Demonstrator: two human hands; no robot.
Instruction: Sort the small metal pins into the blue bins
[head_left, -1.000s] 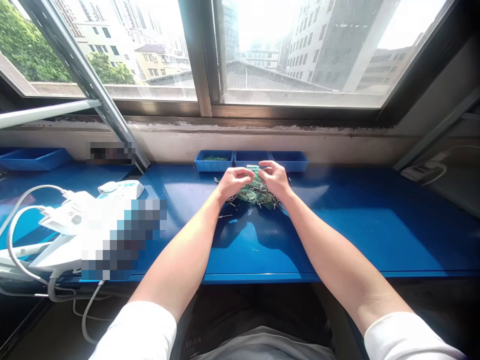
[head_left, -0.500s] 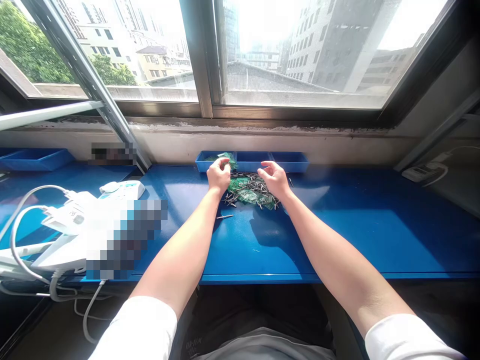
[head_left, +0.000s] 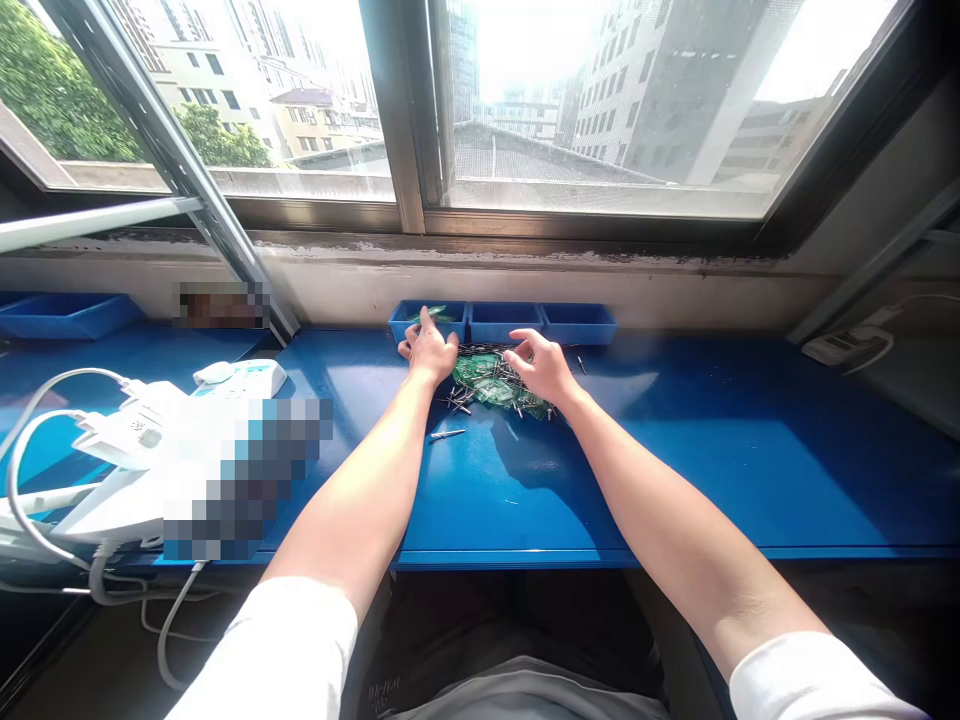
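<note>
My left hand (head_left: 430, 352) is at the front edge of the left blue bin (head_left: 397, 325), fingers apart and nothing visible in them. Green packets (head_left: 436, 314) lie inside that bin, just beyond the fingertips. Over the right part of a mixed pile hovers my right hand (head_left: 541, 364), fingers bent and apart, with no object seen between them. The pile holds green packets (head_left: 491, 388) and dark metal rivet-like pieces (head_left: 459, 402). One such piece (head_left: 448, 434) lies alone nearer the table's front.
The middle bin (head_left: 505, 322) and right bin (head_left: 579, 324) stand in line against the wall. White power strips with plugs and cables (head_left: 135, 425) occupy the left of the blue table (head_left: 712, 450). A metal post (head_left: 225, 235) rises at the back left.
My left hand has moved slightly left and its fingers have spread; the green packet at its fingertips is now down in the left bin. My right hand has shifted slightly left.
</note>
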